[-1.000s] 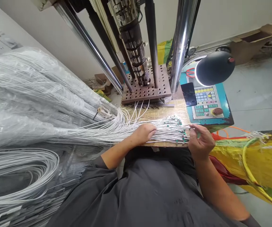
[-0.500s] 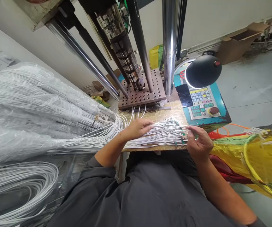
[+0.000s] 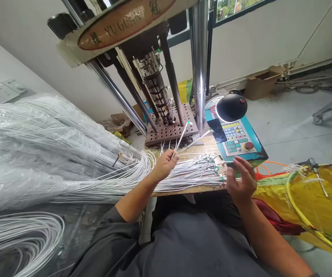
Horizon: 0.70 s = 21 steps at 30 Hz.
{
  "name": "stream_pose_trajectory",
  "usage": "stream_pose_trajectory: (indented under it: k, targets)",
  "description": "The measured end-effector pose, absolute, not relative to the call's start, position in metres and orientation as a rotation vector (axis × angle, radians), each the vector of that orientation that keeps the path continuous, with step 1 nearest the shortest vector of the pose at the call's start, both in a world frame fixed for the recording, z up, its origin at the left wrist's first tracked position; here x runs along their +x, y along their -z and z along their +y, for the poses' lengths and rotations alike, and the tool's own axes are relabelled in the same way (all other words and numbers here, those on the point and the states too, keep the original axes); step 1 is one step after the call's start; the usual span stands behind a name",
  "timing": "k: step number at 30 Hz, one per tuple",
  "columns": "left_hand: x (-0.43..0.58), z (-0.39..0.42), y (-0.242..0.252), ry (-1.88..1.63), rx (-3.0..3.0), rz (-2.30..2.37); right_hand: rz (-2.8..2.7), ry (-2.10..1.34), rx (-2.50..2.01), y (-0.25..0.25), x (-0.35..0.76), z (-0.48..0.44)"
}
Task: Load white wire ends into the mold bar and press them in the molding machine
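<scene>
My left hand is closed in a pinch around white cables. Their ends fan out upward past the fingers and carry small green tips. Below lies a thick bundle of white cables spread across the bench, with green and metallic ends toward the right. At the bench's right end, my right hand is raised with thumb and fingers apart, and no object shows in its grip. One cable end from the bundle reaches close to its fingertips.
A press with a perforated metal plate stands behind the bench. Right of it are a black lamp and a control panel. Plastic-wrapped cable bundles fill the left, above a cable coil. A yellow sack sits at right.
My left hand has lifted the cable ends up from the bundle, toward the press plate. My right hand has let go of the cable and opened. The head view has tilted upward.
</scene>
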State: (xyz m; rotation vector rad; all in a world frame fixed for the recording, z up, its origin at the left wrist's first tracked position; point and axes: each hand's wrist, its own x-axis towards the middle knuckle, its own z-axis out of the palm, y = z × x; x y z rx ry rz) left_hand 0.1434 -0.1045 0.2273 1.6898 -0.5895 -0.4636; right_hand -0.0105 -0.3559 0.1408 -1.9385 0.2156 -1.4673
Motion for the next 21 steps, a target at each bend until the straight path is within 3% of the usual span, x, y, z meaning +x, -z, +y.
stream_pose_trajectory:
  k: [3,7,9,15,21]
  targets:
    - [0.138,-0.105,-0.222,0.551,1.510,-0.590,0.215,1.320,-1.860,-0.153,-0.021,-0.349]
    - [0.126,-0.103,-0.217,0.489,1.397,-0.549,0.144,0.345,-1.550,-0.173,-0.016,-0.323]
    - [0.123,-0.102,-0.216,0.539,1.436,-0.589,0.112,0.071,-1.325,-0.181,-0.003,-0.310]
    - [0.119,-0.106,-0.214,0.717,1.548,-0.568,0.102,0.092,-0.716,-0.204,0.042,-0.298]
    - [0.111,-0.108,-0.210,0.830,1.584,-0.592,0.075,0.216,-0.708,-0.223,0.062,-0.301]
